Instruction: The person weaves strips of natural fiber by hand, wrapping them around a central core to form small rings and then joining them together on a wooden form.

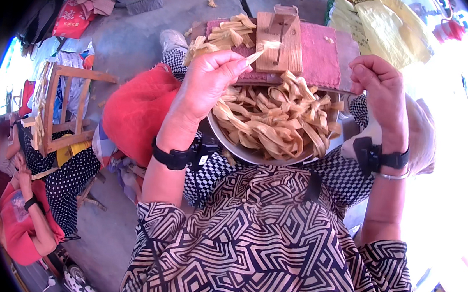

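Above the lap, my left hand [214,73] is closed in a pinch round one end of a knotted tan strip [261,52]. The strip's frayed, knotted end sticks out to the right, over a wooden block [291,53] with an upright piece and a dark slot or rod. My right hand [382,84] is raised beyond the board's right side, its fingers curled together; whatever they may hold is too small to make out. Between and below the hands stands a metal basin [233,149] heaped with loose, flat tan strips [279,119].
Under the block lies a board with a pink cloth [324,56]. Several knotted strips [231,33] lie on its left. Yellow sacks [378,25] are at the back right. A wooden chair frame [71,110] and another person [42,206] at work are to the left.
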A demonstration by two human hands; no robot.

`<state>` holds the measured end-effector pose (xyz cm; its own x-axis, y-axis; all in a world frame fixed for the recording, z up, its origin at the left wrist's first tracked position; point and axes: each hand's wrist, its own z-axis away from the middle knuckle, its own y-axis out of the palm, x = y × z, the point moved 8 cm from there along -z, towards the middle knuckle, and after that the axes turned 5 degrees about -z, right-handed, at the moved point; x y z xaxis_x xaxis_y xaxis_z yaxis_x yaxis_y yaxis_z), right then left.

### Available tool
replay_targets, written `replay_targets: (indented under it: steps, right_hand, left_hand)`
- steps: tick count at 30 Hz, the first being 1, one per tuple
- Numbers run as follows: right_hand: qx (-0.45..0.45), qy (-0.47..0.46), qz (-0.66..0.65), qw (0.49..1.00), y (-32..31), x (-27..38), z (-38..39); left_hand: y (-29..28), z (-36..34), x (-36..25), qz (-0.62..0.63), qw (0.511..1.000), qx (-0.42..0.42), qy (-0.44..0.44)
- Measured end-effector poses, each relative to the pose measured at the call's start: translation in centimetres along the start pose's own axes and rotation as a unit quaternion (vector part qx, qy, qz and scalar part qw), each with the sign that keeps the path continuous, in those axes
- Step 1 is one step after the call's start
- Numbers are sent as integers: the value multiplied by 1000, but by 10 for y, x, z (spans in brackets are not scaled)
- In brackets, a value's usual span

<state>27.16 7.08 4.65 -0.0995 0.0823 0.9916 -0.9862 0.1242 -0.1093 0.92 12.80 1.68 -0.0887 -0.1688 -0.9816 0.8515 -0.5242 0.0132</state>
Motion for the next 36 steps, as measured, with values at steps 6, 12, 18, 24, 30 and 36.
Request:
replay_targets:
  steps: [6,12,18,24,30,36]
  right_hand:
    - [48,-105,33,993,76,18,-12]
    - [22,26,-48,998,71,-31,-38]
    - [-24,27,-8,999,72,-41,-40]
    - [-43,-63,101,992,66,-50,-46]
    - [-32,-152,289,945,91,-27,-39]
    - [-44,-114,301,946,62,-40,-14]
  left_hand:
    - [32,-15,-5,10,997,77,17]
    - [21,-41,22,-5,999,50,-16]
    - [18,-47,42,66,997,8,-30]
    - [20,-62,53,-2,1000,-24,-12]
    - [19,-55,28,-315,919,-175,164]
    - [11,-36,30,-345,904,-209,141]
